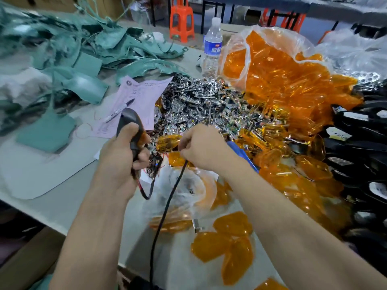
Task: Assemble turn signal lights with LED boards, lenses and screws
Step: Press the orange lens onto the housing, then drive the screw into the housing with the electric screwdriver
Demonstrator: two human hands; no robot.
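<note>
Fingers of the left hand (123, 155) are wrapping the dark housing (129, 122); the right hand (201, 147) is gripping a corded tool (238, 148) beside the amber lens (167, 141). Tilting the housing now is risking the lens slipping askew.

Grey table (69, 206) carries amber lenses (230, 243), chrome parts (194, 97), pink paper (144, 95), a water bottle (212, 49).

The black cable (166, 208) vanishes under the right hand (202, 146) and off the bottom edge.
</note>
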